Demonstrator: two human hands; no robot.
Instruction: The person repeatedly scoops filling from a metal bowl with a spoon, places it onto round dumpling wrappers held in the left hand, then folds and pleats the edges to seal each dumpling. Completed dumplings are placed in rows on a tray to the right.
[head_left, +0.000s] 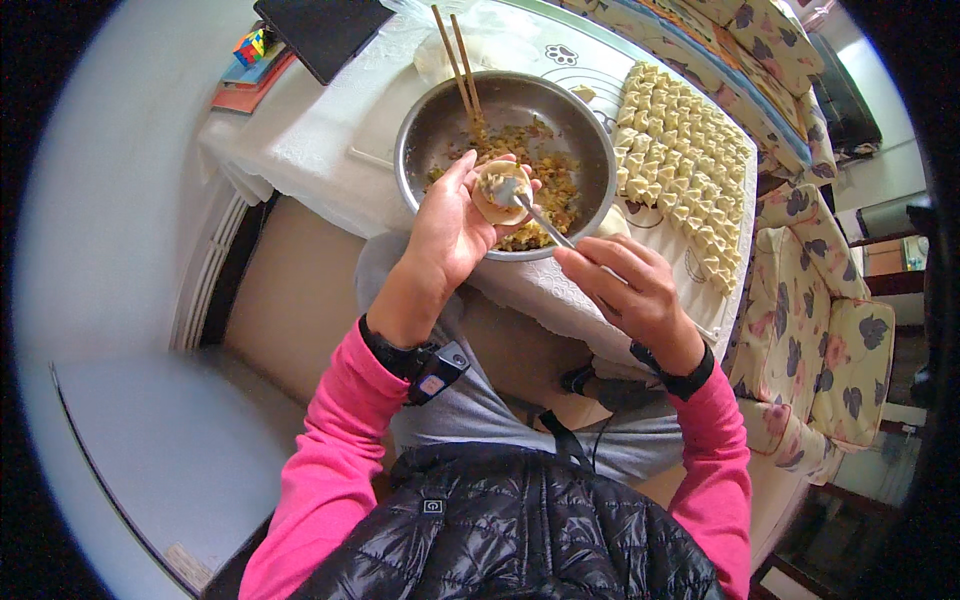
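My left hand (451, 225), palm up over the near side of a steel bowl (606, 161), cradles a round dumpling wrapper (504, 216) with some filling on it. In my right hand (628, 281) is a metal spoon (550, 225), its bowl pressed onto the filling in the wrapper. Chopped filling (566, 176) with yellow and green bits covers part of the steel bowl's bottom. A pair of wooden chopsticks (463, 71) leans in the bowl, tips in the filling, upper ends beyond the far rim.
Rows of folded dumplings (679, 161) cover a white pastry mat (694, 300) to the right. Pale dough (613, 223) shows beside the bowl's right rim. Plastic bags (480, 45) lie behind it. A black laptop-like slab (324, 34) and a puzzle cube (251, 47) on books are far left.
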